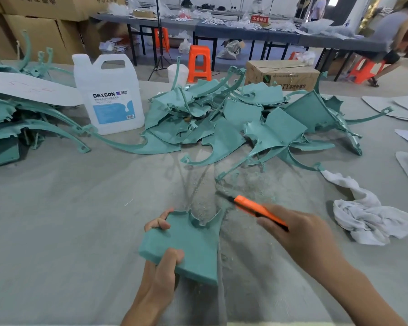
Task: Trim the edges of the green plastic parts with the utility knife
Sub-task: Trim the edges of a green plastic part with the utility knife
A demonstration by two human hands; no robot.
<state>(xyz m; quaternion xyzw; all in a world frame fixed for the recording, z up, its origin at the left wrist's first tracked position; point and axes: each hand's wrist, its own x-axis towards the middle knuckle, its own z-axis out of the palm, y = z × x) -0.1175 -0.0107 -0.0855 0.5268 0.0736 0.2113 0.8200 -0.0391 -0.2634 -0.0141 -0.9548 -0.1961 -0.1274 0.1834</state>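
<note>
Head view: one green plastic part (189,241) is held just above the grey surface (68,220), close to the person. The left hand (161,271) grips it from below, thumb clamped over the near edge and fingers (159,223) curled round the far left corner. The right hand (299,234) holds an orange utility knife (252,207), fingers wrapped tight round the handle, blade pointing away and to the left. The blade tip is blurred and lies just beyond the part's pointed upper right corner; contact cannot be confirmed.

Fine shavings (240,184) are scattered on the surface under and ahead of the knife. A pile of green parts (233,118) lies further back, a second stack (10,118) at far left beside a white DEXCON jug (108,95). A white rag (368,220) lies to the right.

Assessment: the step in hand appears to be trimming the right-hand edge of the held part. Recommended practice:
- Lay the blade at a shallow angle along the edge and draw it away from the body.
- Keep the left thumb and fingers clear of the cutting line.
- Take thin passes; the curved notches along the top edge will likely snag a deep cut.
- Brace the part firmly, since the thin plastic may flex.
</note>
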